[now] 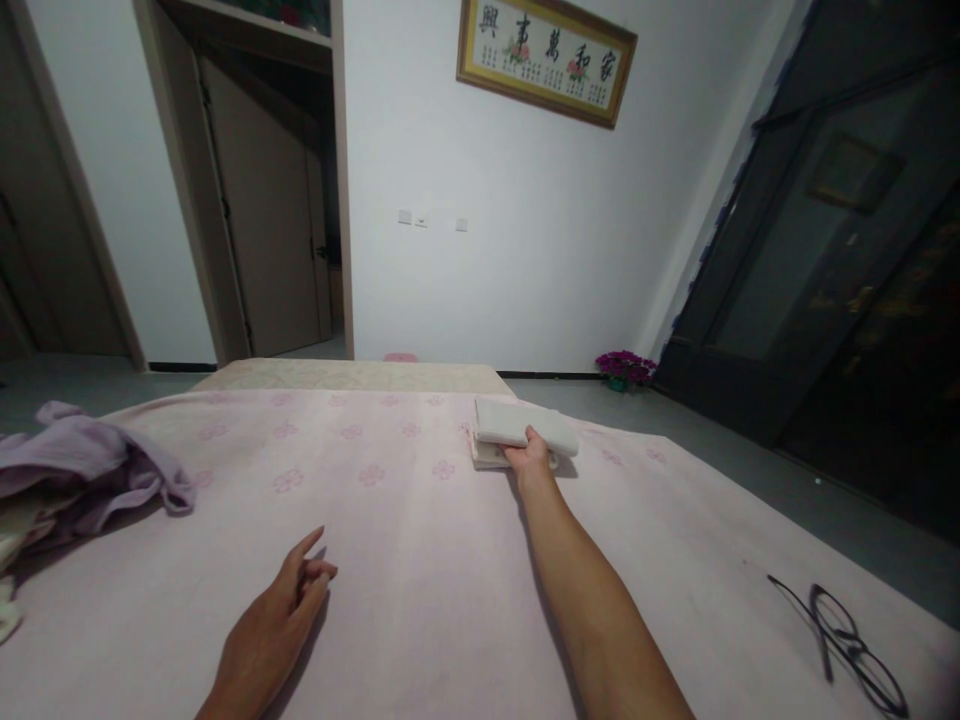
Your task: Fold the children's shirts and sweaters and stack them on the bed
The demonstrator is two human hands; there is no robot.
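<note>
My right hand (pixel 531 455) is stretched far out over the pink flowered bedsheet (pixel 405 530) and grips the near edge of a folded white cloth (pixel 521 422). That cloth lies on top of another folded pale piece (pixel 486 456). My left hand (pixel 281 610) rests near me on the sheet, holding nothing, fingers loosely apart with the index finger pointing forward.
A heap of crumpled lilac clothing (pixel 82 470) lies at the left edge of the bed. A pair of black-rimmed glasses (pixel 851 640) sits on the sheet at the near right. Beyond are a grey floor, an open doorway, a flower pot (pixel 624 368) and dark glass doors.
</note>
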